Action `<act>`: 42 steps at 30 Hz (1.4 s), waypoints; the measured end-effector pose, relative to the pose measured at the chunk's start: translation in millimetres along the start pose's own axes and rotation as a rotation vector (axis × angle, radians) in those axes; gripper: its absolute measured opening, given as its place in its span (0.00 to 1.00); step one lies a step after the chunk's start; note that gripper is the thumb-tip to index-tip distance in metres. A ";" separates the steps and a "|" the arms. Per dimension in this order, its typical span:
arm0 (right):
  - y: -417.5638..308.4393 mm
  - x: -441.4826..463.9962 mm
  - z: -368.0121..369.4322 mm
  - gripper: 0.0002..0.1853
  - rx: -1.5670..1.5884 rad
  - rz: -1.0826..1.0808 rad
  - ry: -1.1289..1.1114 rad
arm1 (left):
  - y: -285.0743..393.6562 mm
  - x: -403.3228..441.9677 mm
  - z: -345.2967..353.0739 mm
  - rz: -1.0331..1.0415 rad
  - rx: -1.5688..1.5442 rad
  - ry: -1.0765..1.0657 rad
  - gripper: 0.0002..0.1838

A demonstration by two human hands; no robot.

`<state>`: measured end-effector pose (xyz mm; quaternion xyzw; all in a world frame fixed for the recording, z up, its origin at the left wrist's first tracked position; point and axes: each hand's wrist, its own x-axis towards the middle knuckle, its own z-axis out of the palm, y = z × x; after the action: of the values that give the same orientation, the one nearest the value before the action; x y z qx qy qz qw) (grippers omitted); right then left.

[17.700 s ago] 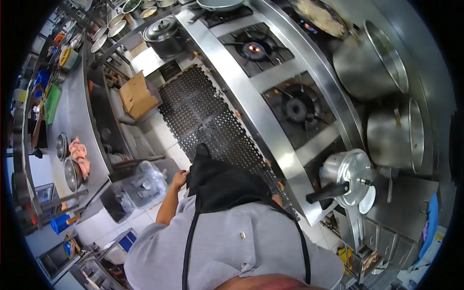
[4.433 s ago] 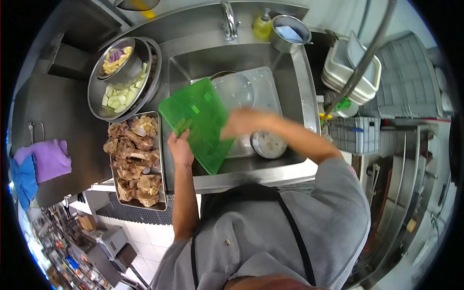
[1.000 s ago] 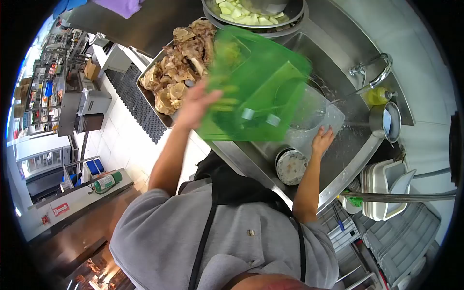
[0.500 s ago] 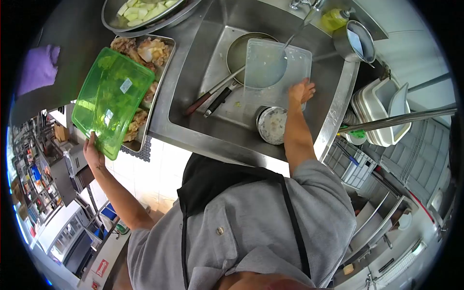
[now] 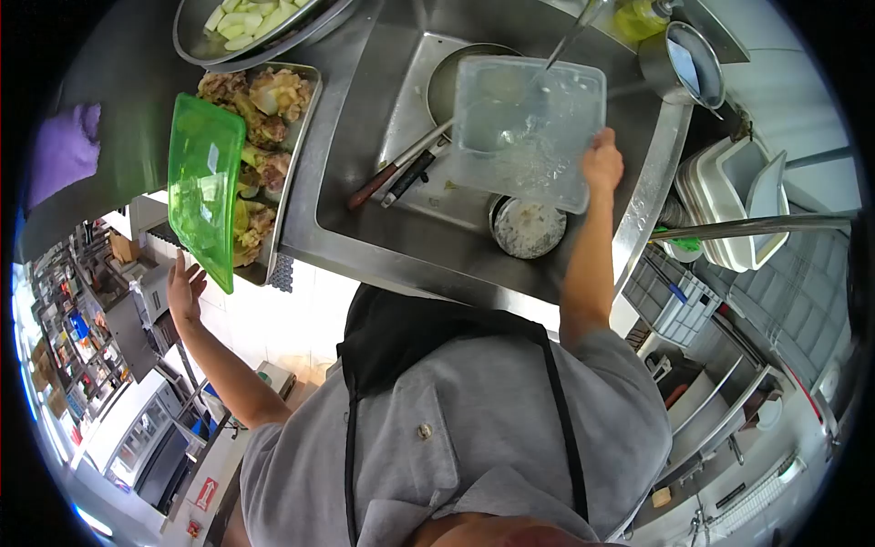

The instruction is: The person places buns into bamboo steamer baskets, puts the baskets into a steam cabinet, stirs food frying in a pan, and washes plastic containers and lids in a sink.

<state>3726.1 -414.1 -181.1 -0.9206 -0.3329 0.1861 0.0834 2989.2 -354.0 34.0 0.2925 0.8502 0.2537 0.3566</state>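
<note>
My right hand (image 5: 602, 162) grips the right edge of a clear plastic container (image 5: 519, 159), held over the sink (image 5: 351, 150) under the faucet's stream. Splashing water shows on its surface. Below it in the sink are a frying pan (image 5: 442, 87), partly hidden, and a round pot (image 5: 529, 230) with whitish residue. My left hand (image 5: 185, 290) has its fingers apart, just below the green plastic lid (image 5: 205, 187). That lid leans over the left side of a metal tray (image 5: 308, 118) holding cooked-looking meat pieces (image 5: 264, 169).
A bowl of pale cut vegetables (image 5: 246, 23) stands at the upper left, near a purple cloth (image 5: 68, 150). Two dark-handled utensils (image 5: 408, 178) lie in the sink. A metal pot (image 5: 688, 68), a yellow soap bottle (image 5: 643, 18) and stacked white containers (image 5: 729, 201) are at the right.
My left hand has let go of the green lid, which now sits more tilted and uncovers more meat. My right hand has lifted the clear container rightward and tipped it under the water.
</note>
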 end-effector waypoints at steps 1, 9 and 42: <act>-1.4 -6.5 -9.8 0.15 -0.028 0.029 0.047 | 3.6 -4.5 4.3 -0.014 0.036 0.045 0.40; -4.4 -40.3 -58.6 0.18 -0.081 0.046 0.007 | 17.8 -4.1 21.7 0.016 0.006 0.156 0.30; -123.1 33.1 82.6 0.19 0.448 -0.601 0.468 | 57.9 -117.0 435.9 0.551 -0.396 -0.912 0.23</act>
<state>3645.1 -296.3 -232.2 -0.7593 -0.5096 0.0079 0.4045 3403.8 -295.7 -144.3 0.5111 0.4386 0.3398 0.6565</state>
